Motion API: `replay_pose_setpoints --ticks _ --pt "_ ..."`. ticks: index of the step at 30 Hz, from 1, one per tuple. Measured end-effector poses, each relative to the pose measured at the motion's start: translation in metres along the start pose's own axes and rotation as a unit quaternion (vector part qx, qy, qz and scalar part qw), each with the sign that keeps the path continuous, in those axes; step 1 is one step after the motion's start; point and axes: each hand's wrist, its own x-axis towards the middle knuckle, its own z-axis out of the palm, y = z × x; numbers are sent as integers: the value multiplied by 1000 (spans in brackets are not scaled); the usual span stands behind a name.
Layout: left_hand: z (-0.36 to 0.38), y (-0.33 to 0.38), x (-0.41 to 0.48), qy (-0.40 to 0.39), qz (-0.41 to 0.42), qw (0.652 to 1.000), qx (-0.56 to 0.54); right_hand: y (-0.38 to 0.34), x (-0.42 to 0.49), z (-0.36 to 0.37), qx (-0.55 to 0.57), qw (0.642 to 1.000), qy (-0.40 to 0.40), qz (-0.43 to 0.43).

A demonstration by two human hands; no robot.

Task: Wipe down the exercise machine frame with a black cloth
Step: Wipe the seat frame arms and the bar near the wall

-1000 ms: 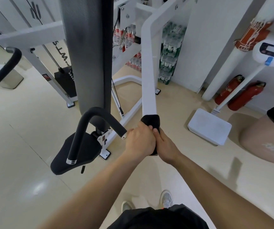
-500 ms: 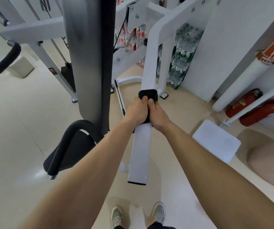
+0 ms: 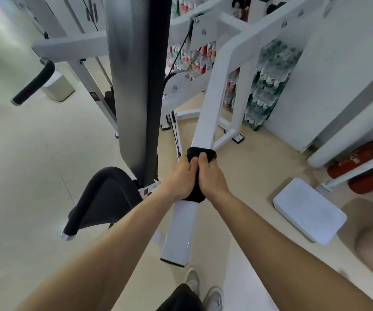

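Observation:
A white square frame bar (image 3: 182, 230) of the exercise machine slants from the upper right down to an open end near my feet. A black cloth (image 3: 201, 153) is wrapped around this bar about midway along it. My left hand (image 3: 179, 178) grips the cloth and bar from the left side. My right hand (image 3: 210, 176) grips them from the right, fingers curled over the top. Both hands touch each other, and most of the cloth is hidden under them.
A tall grey back pad (image 3: 136, 81) and black seat (image 3: 104, 203) with a curved black handle stand left of the bar. Stacked water bottles (image 3: 268, 81) sit behind. A white scale platform (image 3: 309, 209) and red fire extinguishers (image 3: 360, 167) lie on the floor to the right.
Both hands slid the cloth up the bar from its lower end over the first half second, then stayed about midway along it.

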Motion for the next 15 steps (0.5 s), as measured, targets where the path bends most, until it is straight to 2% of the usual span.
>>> replay_pose_setpoints --ticks 9,15 --pt "0 27 66 12 49 998 -48 -20 63 -9 -47 996 64 -30" --pt "-5 57 127 7 68 997 -21 -48 123 -21 -66 994 80 -40"
